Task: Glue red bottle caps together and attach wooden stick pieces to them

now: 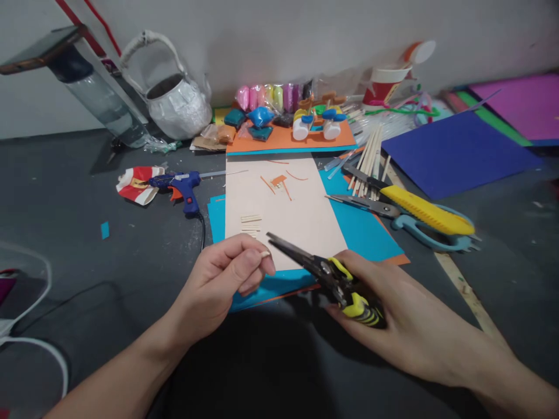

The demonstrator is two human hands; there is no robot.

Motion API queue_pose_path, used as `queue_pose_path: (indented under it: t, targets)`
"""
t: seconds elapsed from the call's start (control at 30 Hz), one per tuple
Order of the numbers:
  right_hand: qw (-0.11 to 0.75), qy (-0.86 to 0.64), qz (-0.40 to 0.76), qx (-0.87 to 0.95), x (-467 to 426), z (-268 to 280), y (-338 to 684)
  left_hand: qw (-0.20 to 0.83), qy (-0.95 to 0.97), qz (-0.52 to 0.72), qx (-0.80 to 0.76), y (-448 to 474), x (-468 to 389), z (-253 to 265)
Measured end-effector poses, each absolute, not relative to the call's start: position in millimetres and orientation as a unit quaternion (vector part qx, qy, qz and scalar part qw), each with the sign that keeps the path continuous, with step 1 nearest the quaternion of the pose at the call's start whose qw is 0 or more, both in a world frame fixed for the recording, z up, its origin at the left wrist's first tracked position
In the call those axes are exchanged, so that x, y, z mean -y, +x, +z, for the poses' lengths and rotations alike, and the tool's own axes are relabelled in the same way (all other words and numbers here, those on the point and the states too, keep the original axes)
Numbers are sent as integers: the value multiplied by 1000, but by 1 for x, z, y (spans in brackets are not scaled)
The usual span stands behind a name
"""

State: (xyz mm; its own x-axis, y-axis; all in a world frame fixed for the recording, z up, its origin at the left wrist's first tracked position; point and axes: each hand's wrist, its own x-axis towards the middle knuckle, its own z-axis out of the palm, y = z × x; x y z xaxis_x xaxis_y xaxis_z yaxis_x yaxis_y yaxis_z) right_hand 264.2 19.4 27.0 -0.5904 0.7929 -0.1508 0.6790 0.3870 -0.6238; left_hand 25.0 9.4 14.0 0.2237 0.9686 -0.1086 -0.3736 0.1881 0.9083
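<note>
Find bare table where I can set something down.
Two patches of dark tabletop look free: between the glue gun, blue scrap and left forearm; and right of the yellow cutter, below the navy sheet. Crowded: around the coloured packets and wooden sticks.

Person's own body, head view: two bare hands, both bare past the wrist. Left hand (233, 270): slim, thumb rounded at the tip, narrow wrist widening into a smooth, bare left forearm (146, 349) that the lower frame edge cuts off. Right hand (406, 314): broad, smooth back; bare right wrist (489, 362) tapering, cut off at lower right. Right fingers partly hidden; nails too blurred to tell.
</note>
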Motion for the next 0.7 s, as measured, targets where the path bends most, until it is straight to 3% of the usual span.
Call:
queue_pose_path:
  t: [0.33,0.57,0.7]
  targets:
    - [76,-440,289,847,-17,26,269,686,393,476,-385,23,-7,13]
    - [122,-459,280,835,-19,22,266,658,412,490,-396,21,-6,14]
    - [152,-514,218,816,-27,20,269,685,412,480,-362,23,-8,16]
